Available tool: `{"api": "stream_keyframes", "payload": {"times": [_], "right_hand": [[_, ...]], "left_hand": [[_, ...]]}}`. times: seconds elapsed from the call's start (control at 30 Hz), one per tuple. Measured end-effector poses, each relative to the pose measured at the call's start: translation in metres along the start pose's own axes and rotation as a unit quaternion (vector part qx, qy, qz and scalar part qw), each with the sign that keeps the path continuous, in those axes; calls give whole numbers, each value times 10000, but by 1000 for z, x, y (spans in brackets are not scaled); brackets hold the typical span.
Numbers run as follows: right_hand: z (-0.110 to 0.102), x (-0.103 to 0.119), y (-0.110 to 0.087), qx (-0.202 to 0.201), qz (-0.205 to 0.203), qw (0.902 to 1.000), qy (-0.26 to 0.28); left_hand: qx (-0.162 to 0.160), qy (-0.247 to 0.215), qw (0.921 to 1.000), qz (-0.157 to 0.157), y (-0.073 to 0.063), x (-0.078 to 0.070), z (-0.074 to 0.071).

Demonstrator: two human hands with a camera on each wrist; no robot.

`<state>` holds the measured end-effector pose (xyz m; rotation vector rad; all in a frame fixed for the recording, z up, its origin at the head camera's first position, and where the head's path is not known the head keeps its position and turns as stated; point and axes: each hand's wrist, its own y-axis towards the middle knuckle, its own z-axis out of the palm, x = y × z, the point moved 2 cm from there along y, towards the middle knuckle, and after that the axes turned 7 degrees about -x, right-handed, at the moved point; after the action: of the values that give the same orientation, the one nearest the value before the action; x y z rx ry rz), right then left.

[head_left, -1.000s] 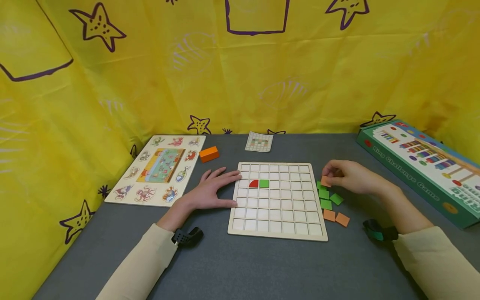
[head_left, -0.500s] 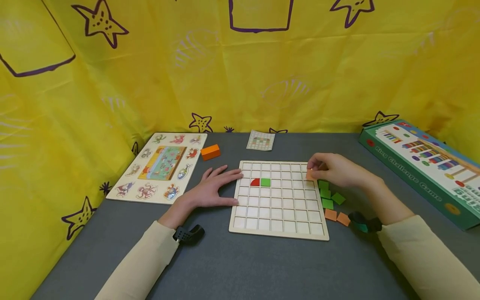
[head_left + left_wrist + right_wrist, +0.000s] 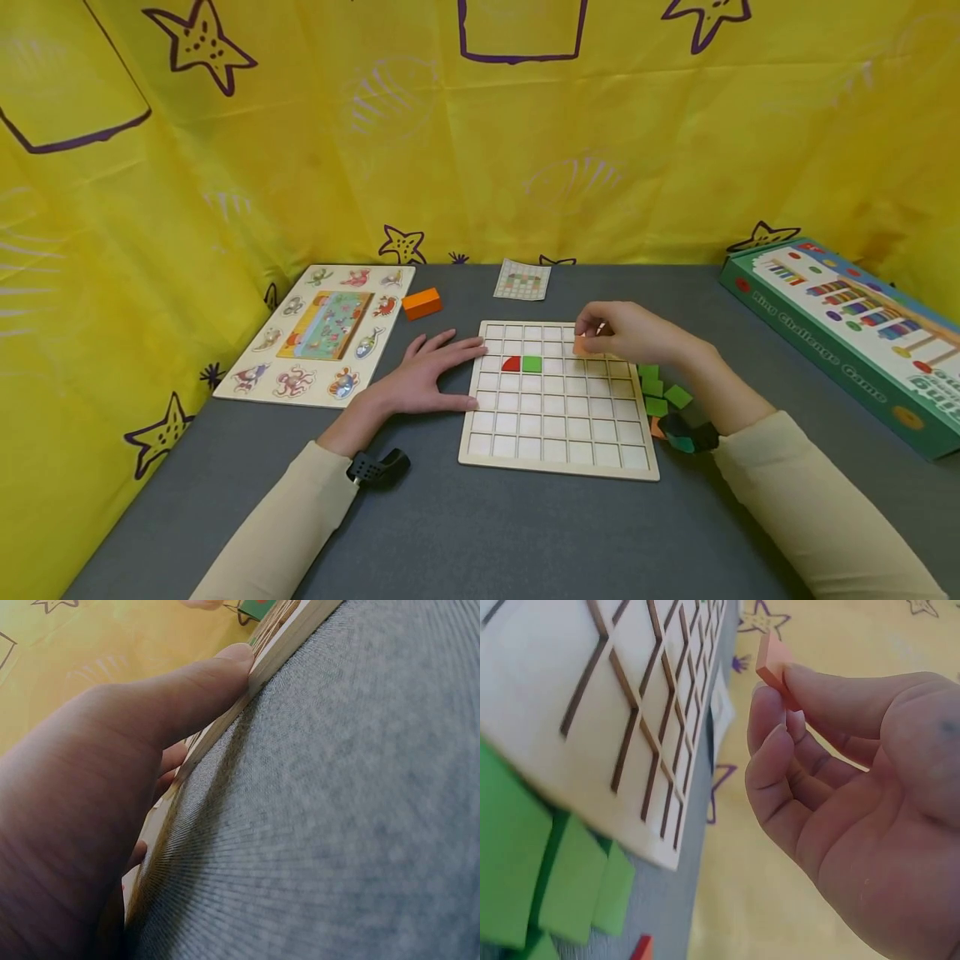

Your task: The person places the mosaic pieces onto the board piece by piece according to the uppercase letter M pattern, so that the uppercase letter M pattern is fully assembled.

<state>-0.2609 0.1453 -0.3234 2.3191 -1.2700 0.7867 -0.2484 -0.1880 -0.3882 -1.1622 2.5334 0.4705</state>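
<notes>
A wooden grid board (image 3: 517,425) lies on the grey table, with a red quarter-round tile (image 3: 512,364) and a green square tile (image 3: 532,364) side by side in its cells. My left hand (image 3: 423,379) rests at the board's left edge, fingers spread and straight, thumb against the rim. Between thumb and fingertips my right hand (image 3: 637,333) pinches an orange square tile (image 3: 775,661), held above the upper right part of the board. Several loose green tiles (image 3: 654,392) lie just right of the board, and an orange tile (image 3: 657,427) there is partly hidden by the right wrist strap.
A small pattern card (image 3: 522,280) lies behind the board. To the left are an orange block (image 3: 422,304) and a sea-animal puzzle board (image 3: 258,367). A green game box (image 3: 847,333) stands at the right. Yellow patterned cloth (image 3: 480,167) hangs behind the table.
Carrying the orange tile, my right hand has moved left from the loose tiles to over the board. The left hand has stayed at the board's edge.
</notes>
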Motion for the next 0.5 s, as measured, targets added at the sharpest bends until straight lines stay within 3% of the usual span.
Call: {"api": "stream_keyframes", "payload": {"times": [0.5], "right_hand": [[25, 6, 20, 355, -179, 9992, 50]], "left_hand": [[-20, 47, 10000, 54, 0, -1, -1]]}}
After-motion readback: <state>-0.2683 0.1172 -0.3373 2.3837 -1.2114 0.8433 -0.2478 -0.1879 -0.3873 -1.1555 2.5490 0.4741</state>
